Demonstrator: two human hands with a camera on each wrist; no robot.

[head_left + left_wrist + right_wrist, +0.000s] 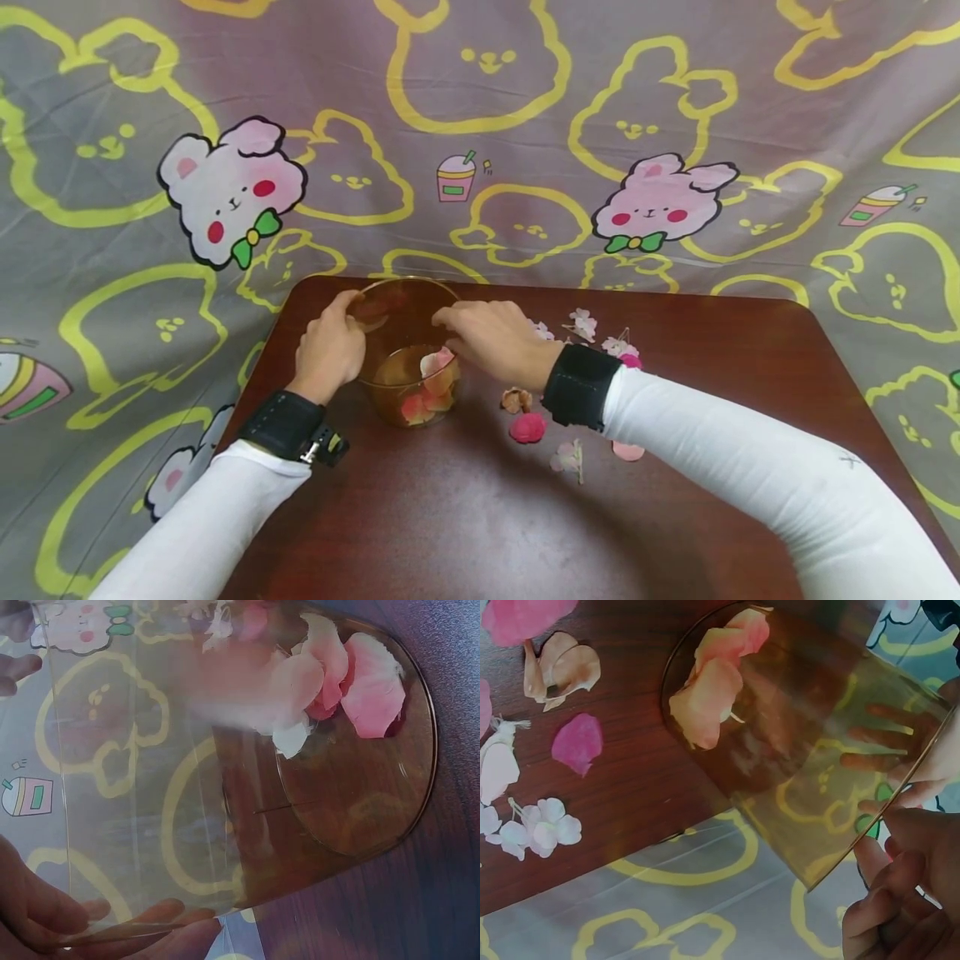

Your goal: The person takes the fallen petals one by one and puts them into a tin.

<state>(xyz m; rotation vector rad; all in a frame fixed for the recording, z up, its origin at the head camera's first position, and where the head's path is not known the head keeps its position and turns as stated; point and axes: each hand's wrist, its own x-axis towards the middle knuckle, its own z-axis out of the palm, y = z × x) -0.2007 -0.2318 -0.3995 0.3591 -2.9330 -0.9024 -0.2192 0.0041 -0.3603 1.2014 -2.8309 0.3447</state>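
A tall amber-tinted glass container stands tilted at the table's left, its mouth toward the hands. Peach and pink petals lie inside near its base, and a blurred pale pink shape shows beside them in the left wrist view. My left hand grips the container's left rim, thumb and fingers on either side of the glass. At the opposite rim is my right hand, its fingers loosely bent over the mouth with nothing visible held. The right wrist view shows its bent fingers close to the rim.
Right of the container lie a brown dried petal, a magenta petal, a pink petal and several pale blossoms on the dark wooden table. A patterned cloth hangs behind the table.
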